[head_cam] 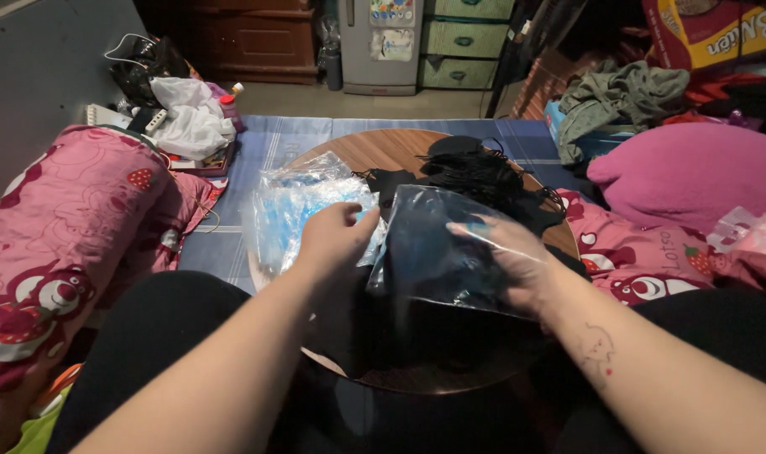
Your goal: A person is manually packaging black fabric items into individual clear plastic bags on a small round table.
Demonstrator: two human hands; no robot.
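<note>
**A:** What are the hands doing?

**B:** Both are raised over a round wooden table (pixel 383 151), holding one clear plastic bag (pixel 437 252) between them. The bag has dark contents — black, soft-looking; I cannot tell exactly what. The left hand (pixel 332 240) pinches the bag's upper left edge, fingers curled and closed on the plastic. The right hand (pixel 517 261) is pushed inside or behind the bag, seen through the film, fingers spread rather than clenched. The two hands are near each other but not touching.

**A:** Where is the bag relative to the table?

**B:** It is held up just above the table's near half, tilted, between the person's knees and the table's middle.

**A:** What else lies on the table?

**B:** A pile of black stringy items (pixel 484 181), looped cords showing, sits at the far right side. To the left, a heap of crumpled clear plastic wrappers (pixel 303 206) with a bluish tint, just beside the left hand.

**A:** And around it?

**B:** The table stands on a blue mat (pixel 269 143). A pink cartoon-bear blanket (pixel 72 219) is bunched at the left; a magenta pillow (pixel 694 172) lies at the right, with a grey-green garment (pixel 622 97) behind it. Farther back — a white plastic bag (pixel 189 113) beside a dark one, and a green drawer unit (pixel 463 42).
</note>
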